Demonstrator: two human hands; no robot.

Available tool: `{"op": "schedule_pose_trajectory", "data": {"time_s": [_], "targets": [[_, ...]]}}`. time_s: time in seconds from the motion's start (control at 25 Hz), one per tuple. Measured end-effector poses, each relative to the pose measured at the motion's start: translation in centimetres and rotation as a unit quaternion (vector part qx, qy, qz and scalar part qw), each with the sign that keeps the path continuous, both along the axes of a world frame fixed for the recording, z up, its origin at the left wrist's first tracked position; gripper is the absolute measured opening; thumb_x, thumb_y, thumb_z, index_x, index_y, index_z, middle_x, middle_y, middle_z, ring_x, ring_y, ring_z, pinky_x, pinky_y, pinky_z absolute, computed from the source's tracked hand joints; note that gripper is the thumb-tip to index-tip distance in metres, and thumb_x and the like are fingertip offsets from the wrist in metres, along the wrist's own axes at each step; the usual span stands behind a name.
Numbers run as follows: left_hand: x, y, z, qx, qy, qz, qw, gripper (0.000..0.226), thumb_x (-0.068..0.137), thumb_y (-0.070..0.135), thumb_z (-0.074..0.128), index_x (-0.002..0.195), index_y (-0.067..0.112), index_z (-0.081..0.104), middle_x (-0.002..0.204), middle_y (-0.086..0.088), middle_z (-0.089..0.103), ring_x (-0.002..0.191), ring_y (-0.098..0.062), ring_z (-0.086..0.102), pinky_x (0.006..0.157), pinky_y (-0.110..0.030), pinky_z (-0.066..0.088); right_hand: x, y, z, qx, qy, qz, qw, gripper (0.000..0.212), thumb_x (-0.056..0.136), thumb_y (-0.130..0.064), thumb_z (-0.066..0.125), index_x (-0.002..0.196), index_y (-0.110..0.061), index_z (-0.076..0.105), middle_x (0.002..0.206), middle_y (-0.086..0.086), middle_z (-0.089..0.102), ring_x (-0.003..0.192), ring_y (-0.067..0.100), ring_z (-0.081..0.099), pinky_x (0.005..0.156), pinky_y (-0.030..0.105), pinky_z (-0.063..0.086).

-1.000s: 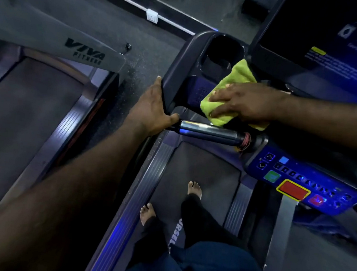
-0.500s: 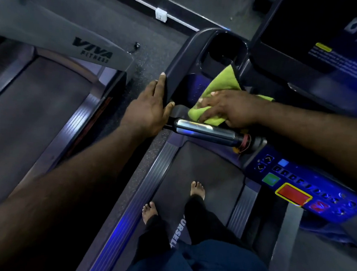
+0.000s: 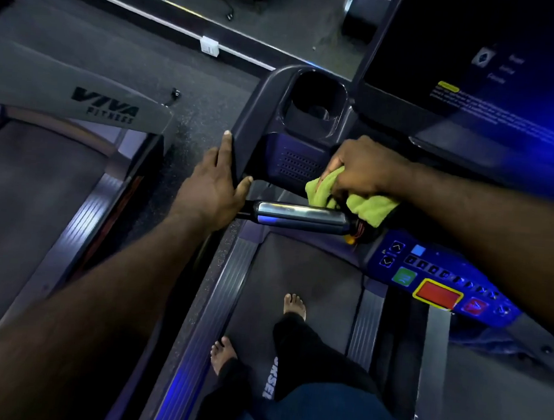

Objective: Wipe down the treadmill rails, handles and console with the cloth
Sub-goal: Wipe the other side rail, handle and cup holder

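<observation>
A person's right grip (image 3: 361,170), curled tight around the green cloth (image 3: 365,207), scrubs the console (image 3: 292,164) base directly beneath it as the left grip (image 3: 211,188), fingers flat, braces its outer edge; the chrome handle (image 3: 301,215) just below likely comes next, needing a wrap-around stroke.

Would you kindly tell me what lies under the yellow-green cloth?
The bunched yellow-green cloth, gripped by the right hand, rests on the dark console edge above the chrome handle bar; the surface directly beneath is hidden.
</observation>
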State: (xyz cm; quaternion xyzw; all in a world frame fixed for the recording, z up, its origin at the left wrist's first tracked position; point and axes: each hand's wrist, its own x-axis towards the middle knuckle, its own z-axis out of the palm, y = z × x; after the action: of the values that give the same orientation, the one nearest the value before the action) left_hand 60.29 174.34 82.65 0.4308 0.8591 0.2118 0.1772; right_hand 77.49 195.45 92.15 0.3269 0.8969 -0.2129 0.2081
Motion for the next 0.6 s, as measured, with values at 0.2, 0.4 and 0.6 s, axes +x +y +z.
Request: {"op": "schedule_pose_trajectory", "data": {"time_s": [0.2,0.4,0.6], "targets": [[0.2,0.0,0.1,-0.011,-0.005,-0.006,1.000,0.098,0.098,0.068,0.047,0.166,0.027,-0.011,0.161,-0.012,0.031,0.139,-0.038,0.046,0.105,-0.060,0.048,0.0,-2.1,1.2,0.053,0.197,-0.017,0.979,0.047,0.072,-0.023,0.077,0.114,-0.043,0.079,0.115,-0.009,0.078,0.103,0.016,0.074,0.094,0.035,0.060],[-1.0,2.6,1.3,-0.029,-0.035,0.035,0.998,0.103,0.097,0.078,0.039,0.167,0.017,-0.005,0.169,-0.017,0.025,0.151,-0.036,0.034,0.118,-0.052,0.034,-6.7,-1.9,0.5,0.266,0.159,0.021,0.950,0.040,0.095,-0.013,0.053,0.132,-0.019,0.067,0.153,0.004,0.051,0.128,0.037,0.055,0.099,0.047,0.053],[-4.4,11.9,1.9,0.012,-0.130,0.049,0.990,0.084,0.108,0.061,0.031,0.167,0.005,0.006,0.173,-0.019,0.014,0.159,-0.031,0.019,0.125,-0.038,0.017,-7.6,-0.9,-3.3,0.262,0.014,0.089,0.961,0.049,0.096,-0.038,0.039,0.132,-0.016,0.063,0.138,0.013,0.059,0.127,0.038,0.054,0.107,0.050,0.040]]}}
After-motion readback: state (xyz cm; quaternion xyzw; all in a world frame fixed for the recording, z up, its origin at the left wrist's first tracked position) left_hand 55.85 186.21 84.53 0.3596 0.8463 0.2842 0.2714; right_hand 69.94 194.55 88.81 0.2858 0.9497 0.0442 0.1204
